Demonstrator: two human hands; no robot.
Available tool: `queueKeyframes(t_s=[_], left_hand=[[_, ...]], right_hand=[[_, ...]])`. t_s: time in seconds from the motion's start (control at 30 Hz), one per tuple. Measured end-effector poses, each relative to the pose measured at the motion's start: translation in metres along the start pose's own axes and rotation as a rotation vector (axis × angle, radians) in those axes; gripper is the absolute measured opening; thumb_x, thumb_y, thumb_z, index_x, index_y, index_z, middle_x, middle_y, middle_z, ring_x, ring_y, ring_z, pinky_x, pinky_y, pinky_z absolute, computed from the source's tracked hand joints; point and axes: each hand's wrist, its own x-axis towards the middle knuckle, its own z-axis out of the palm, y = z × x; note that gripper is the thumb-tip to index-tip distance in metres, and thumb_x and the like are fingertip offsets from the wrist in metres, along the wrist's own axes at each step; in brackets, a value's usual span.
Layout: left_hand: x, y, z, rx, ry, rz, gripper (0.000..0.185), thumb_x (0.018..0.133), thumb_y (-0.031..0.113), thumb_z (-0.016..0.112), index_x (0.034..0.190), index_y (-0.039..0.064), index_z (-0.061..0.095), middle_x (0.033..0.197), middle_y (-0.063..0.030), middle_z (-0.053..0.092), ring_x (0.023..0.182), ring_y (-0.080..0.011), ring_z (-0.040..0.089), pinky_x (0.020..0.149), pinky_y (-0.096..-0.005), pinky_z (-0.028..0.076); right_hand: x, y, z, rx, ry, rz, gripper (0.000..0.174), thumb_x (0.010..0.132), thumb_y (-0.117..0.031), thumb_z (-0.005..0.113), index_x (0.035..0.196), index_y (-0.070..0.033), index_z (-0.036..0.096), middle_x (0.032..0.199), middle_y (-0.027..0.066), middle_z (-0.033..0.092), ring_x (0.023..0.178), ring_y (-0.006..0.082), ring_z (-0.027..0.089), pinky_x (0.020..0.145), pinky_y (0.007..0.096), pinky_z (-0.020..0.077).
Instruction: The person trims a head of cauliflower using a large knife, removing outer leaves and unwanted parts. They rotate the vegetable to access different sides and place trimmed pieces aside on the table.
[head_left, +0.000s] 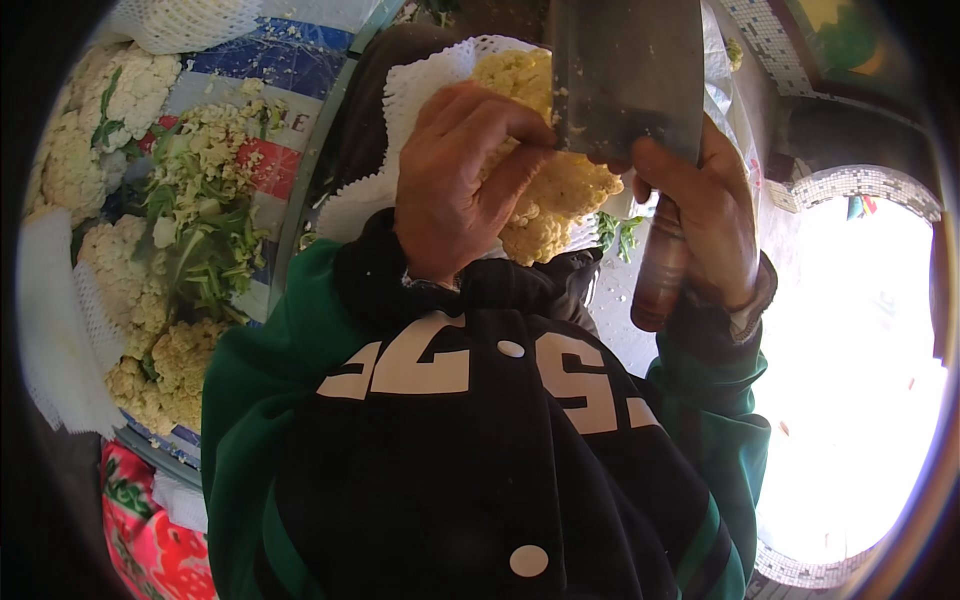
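My right hand (712, 195) grips a cleaver, with its broad steel blade (630, 75) pointing away from me and its brown wooden handle (660, 270) under the palm. My left hand (472, 172) is at the blade's left edge, thumb and forefinger close together; whether they pinch anything small cannot be told. Below both hands lies a yellowish cauliflower head (540, 217), on white foam netting (420, 82) over my lap. The blade and my left hand hide part of the cauliflower. Small white crumbs cling to the blade.
To the left, a table with a green-grey rim (300, 180) bears several cauliflower heads (135, 90), a heap of leaf and stem trimmings (210, 217) and more foam netting (67, 315). Green leaves (619, 234) lie beyond the cleaver handle. A bright opening (847, 375) stands at the right.
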Motion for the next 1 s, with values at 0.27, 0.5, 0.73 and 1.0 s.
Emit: queueKeyframes(t_s=[0.27,0.5,0.73,1.0], left_hand=[[-0.002,-0.008,-0.022,0.144,0.152,-0.075,0.023,0.077,0.006,0.077,0.098,0.005,0.068,0.097,-0.0099,0.063,0.088,-0.0317,0.062,0.081,-0.0414,0.050],[0.000,0.001,-0.010,0.112,-0.114,-0.058,0.031,0.078,0.011,0.080,0.105,0.005,0.066,0.106,-0.0115,0.057,0.098,-0.0300,0.060,0.083,-0.0398,0.050],[-0.006,0.000,-0.007,0.041,-0.110,-0.135,0.037,0.075,0.013,0.083,0.106,0.003,0.064,0.105,-0.0123,0.055,0.097,-0.0297,0.060,0.084,-0.0389,0.050],[-0.019,-0.004,-0.001,0.027,-0.056,-0.373,0.038,0.074,0.008,0.078,0.108,0.004,0.061,0.112,-0.0106,0.054,0.111,-0.0252,0.052,0.100,-0.0368,0.040]], right_hand=[[0.002,0.009,0.004,0.128,0.147,-0.093,0.021,0.091,-0.008,0.061,0.109,0.002,0.062,0.100,0.0132,0.071,0.087,0.0192,0.067,0.079,0.0313,0.0514],[-0.013,0.026,-0.009,0.221,0.286,-0.038,0.027,0.091,-0.008,0.059,0.115,0.005,0.057,0.100,0.0173,0.070,0.088,0.0251,0.071,0.079,0.0357,0.0559],[-0.014,0.032,-0.005,0.255,0.314,-0.052,0.026,0.089,-0.008,0.061,0.112,0.004,0.059,0.093,0.0147,0.069,0.079,0.0204,0.068,0.071,0.0295,0.0524],[0.007,0.018,-0.007,0.005,0.146,0.075,0.015,0.086,-0.011,0.067,0.098,-0.001,0.064,0.079,0.0060,0.065,0.062,0.0109,0.055,0.057,0.0256,0.0447]])
